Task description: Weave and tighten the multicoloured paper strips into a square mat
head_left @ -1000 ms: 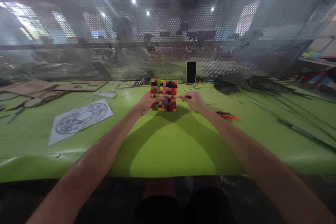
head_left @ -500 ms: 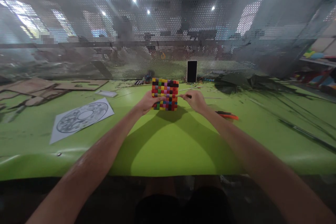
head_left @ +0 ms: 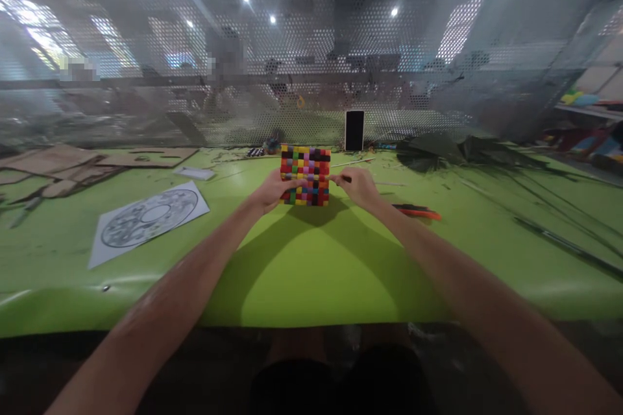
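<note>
A block of small many-coloured cubes (head_left: 306, 172) stands upright on the green table (head_left: 311, 259), a little beyond the middle. My left hand (head_left: 275, 189) grips its lower left side, thumb across the front. My right hand (head_left: 357, 185) is at the block's right edge, fingers pinched on a thin stick (head_left: 341, 178) that points at the block's side.
A printed sheet with a round pattern (head_left: 146, 222) lies to the left. Cardboard pieces (head_left: 73, 165) sit at the far left. A red-and-black tool (head_left: 418, 211) lies right of my right hand. A dark phone (head_left: 354, 130) stands against the perforated metal screen (head_left: 311, 65). Dark leaves (head_left: 452, 150) spread at the right.
Almost nothing differs. My right hand has crept slightly closer to the block's right edge; the block and my left hand keep their place.
</note>
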A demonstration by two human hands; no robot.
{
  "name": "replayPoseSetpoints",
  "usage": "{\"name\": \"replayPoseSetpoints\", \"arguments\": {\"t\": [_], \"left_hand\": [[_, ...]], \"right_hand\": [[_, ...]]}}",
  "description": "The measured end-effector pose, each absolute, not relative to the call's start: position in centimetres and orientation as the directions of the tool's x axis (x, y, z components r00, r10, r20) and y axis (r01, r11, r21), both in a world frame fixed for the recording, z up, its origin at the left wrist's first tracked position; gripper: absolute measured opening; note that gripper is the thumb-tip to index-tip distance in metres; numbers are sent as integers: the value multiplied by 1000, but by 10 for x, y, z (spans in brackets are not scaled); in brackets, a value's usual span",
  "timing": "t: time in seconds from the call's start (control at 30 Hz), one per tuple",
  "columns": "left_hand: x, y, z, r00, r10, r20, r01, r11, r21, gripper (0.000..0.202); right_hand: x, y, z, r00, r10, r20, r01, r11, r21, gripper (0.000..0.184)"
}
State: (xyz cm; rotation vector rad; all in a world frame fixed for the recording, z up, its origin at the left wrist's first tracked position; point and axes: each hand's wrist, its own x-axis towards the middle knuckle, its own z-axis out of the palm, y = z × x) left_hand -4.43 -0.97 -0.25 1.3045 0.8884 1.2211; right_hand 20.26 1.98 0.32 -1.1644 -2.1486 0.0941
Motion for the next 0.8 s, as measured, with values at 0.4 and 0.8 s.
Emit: {"name": "replayPoseSetpoints", "arguments": {"t": [0.4, 0.8], "left_hand": [[-66, 2, -1, 12, 991, 135, -92, -133, 987, 20], [-73, 2, -5, 56, 990, 129, -17, -129, 992, 11]], "right_hand": [[213, 22, 8, -319, 786, 530, 763, 545, -347, 52], [215, 25, 5, -284, 780, 557, 783, 524, -334, 39]]}}
